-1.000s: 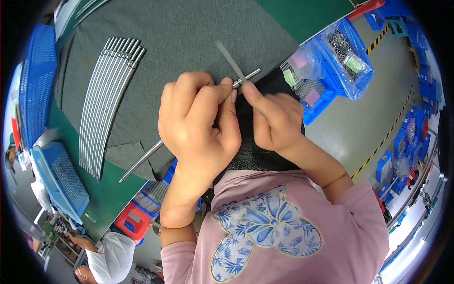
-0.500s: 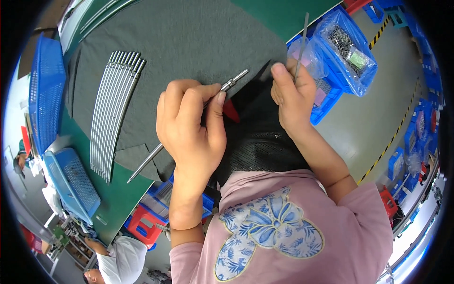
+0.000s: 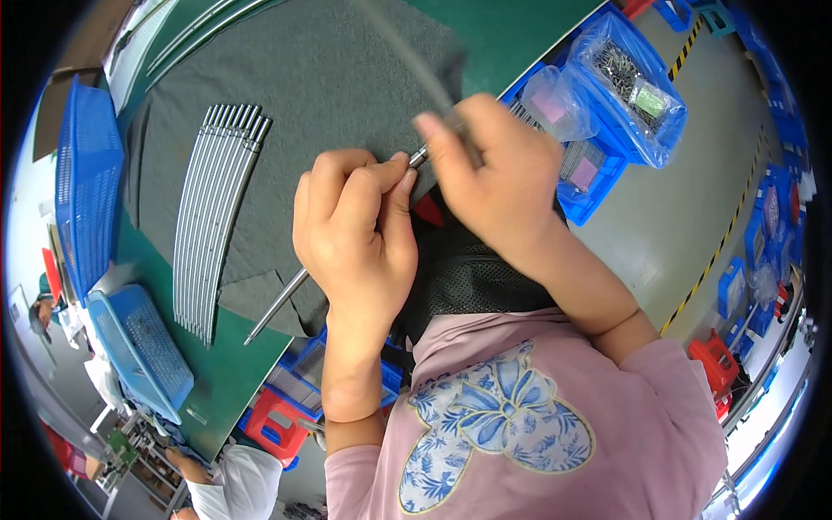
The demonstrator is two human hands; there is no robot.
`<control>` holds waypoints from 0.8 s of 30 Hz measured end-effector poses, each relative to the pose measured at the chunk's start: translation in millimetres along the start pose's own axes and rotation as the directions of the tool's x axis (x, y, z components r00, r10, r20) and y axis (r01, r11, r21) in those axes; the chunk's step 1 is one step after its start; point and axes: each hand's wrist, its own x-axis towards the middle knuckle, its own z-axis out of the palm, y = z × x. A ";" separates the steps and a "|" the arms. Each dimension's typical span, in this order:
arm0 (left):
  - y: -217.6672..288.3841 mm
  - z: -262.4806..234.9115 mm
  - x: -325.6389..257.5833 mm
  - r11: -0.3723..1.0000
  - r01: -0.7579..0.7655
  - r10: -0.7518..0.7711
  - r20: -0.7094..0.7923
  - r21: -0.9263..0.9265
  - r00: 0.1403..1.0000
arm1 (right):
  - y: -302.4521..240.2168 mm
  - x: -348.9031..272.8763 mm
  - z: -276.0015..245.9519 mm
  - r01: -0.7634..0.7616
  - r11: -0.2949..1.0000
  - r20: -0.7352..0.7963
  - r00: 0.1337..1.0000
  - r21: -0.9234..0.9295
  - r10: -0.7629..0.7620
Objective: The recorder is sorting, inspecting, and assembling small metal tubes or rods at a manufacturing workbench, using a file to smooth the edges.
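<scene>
Pinched between thumb and fingertips of the left hand (image 3: 355, 230), curled closed: a slim metal rod (image 3: 276, 307). Running diagonally through that grip, from below and left of the left hand up to just beside the right hand (image 3: 498, 169). Partly hidden there; cannot tell whether touching the right thumb. Gripped in the right hand and blurred: a thin grey strip (image 3: 407, 58), slanting up and left past the fingertips. Below both hands, black mesh fabric (image 3: 485, 286) across the lap. Well apart to the left of the left hand, a row of metal rods (image 3: 217, 221), side by side on grey cloth (image 3: 329, 78). Farther left, a tall blue basket (image 3: 87, 182) and a light-blue basket (image 3: 160, 360). Right of the right hand, a blue bin (image 3: 589, 204) and bagged metal parts (image 3: 617, 68).
</scene>
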 end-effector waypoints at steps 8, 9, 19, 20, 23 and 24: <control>0.8 -2.4 0.3 0.999 0.008 -0.008 0.004 0.033 1.000 | 27.6 8.2 -47.7 -0.236 0.961 0.041 0.972 0.145 0.233; 0.9 -2.4 -0.3 0.999 0.012 -0.012 0.006 0.035 1.000 | 22.8 3.3 -56.5 -0.259 0.952 0.106 0.964 0.162 0.245; 1.5 0.3 -0.9 1.000 0.012 -0.011 -0.007 0.020 1.000 | -2.2 -21.8 -52.3 -0.104 0.950 0.394 0.919 0.293 -0.021; 1.2 0.2 -1.4 1.000 0.005 -0.004 -0.017 0.019 1.000 | -1.4 -22.1 -52.2 -0.104 0.950 0.396 0.918 0.294 -0.022; 1.8 0.7 -2.0 1.000 0.013 -0.013 -0.023 0.023 1.000 | 1.1 -23.3 -50.6 -0.070 0.953 0.402 0.914 0.295 -0.058; 2.2 1.3 -2.0 1.000 0.014 -0.014 -0.024 0.021 1.000 | 1.4 -24.1 -50.1 -0.085 0.953 0.408 0.912 0.290 -0.042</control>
